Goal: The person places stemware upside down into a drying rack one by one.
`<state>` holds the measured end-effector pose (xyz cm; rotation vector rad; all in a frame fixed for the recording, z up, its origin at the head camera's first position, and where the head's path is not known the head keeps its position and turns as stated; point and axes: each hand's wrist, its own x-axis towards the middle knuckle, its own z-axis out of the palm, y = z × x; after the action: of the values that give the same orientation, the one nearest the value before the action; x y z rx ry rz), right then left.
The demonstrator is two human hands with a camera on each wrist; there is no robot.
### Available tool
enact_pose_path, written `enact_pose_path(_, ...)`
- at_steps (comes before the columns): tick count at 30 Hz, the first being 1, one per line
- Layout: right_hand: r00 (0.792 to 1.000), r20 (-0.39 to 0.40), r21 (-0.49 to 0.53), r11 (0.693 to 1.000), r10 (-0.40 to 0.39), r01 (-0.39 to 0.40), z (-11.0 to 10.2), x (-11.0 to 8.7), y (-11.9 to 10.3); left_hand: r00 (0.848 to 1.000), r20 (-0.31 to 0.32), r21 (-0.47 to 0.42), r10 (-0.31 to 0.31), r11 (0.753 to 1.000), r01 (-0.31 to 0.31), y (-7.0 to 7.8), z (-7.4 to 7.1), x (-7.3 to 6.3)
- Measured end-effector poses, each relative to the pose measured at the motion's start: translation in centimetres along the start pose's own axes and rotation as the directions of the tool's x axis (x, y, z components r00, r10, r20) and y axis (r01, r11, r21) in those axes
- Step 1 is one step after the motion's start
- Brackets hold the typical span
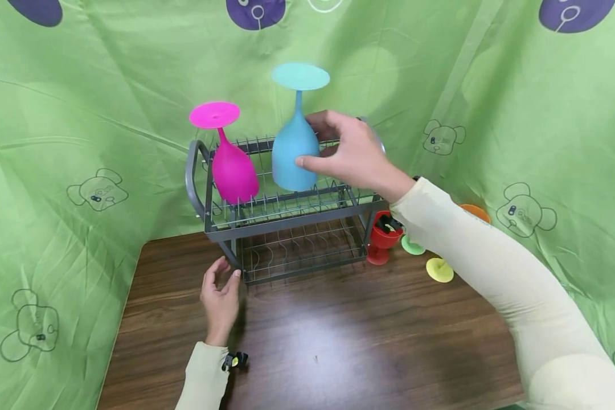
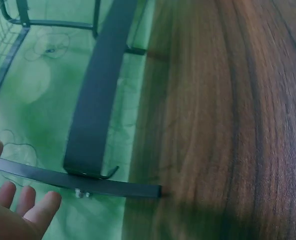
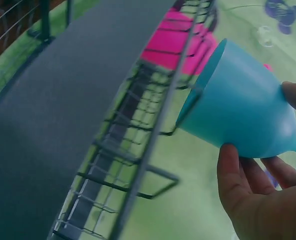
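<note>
A blue plastic goblet [image 1: 295,154] is held upside down over the upper tier of a dark metal dish rack [image 1: 297,219], its round foot uppermost. My right hand [image 1: 349,149] grips its bowl from the right, thumb in front; the right wrist view shows fingers about the blue bowl [image 3: 242,102]. A magenta goblet [image 1: 234,173] stands inverted and tilted in the rack's left part. Low at the rack's left front leg, my left hand [image 1: 220,299] has thumb and fingers apart. In the left wrist view its fingertips [image 2: 48,202] lie close to the foot bar [image 2: 113,187]; contact is unclear.
Right of the rack stands a red goblet [image 1: 378,256], partly hidden by the right wrist gear. Green [image 1: 413,246], yellow [image 1: 439,270] and orange [image 1: 474,213] pieces show near the right sleeve. A green printed curtain [image 1: 133,114] surrounds the wooden table [image 1: 338,336].
</note>
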<state>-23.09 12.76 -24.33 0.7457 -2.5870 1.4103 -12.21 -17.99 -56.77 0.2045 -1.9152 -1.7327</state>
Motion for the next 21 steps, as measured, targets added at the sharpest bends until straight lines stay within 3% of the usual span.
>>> enact_pose_path(5,0.998,0.045,-0.082,0.995,0.054,-0.050,0.9,2.1,0.6,0.999,-0.038,-0.007,0.017,1.000,-0.018,1.2,0.7,0.3)
enact_pose_path(9,0.994,0.056,-0.077,0.993,0.088,-0.084,1.3,3.2,1.1,0.999,-0.048,-0.005,0.010,1.000,-0.011,2.4,1.2,0.5)
enact_pose_path(21,0.987,0.085,-0.126,0.984,0.139,-0.128,2.6,4.3,2.3,0.997,-0.072,0.015,0.041,0.999,-0.040,2.9,1.3,1.2)
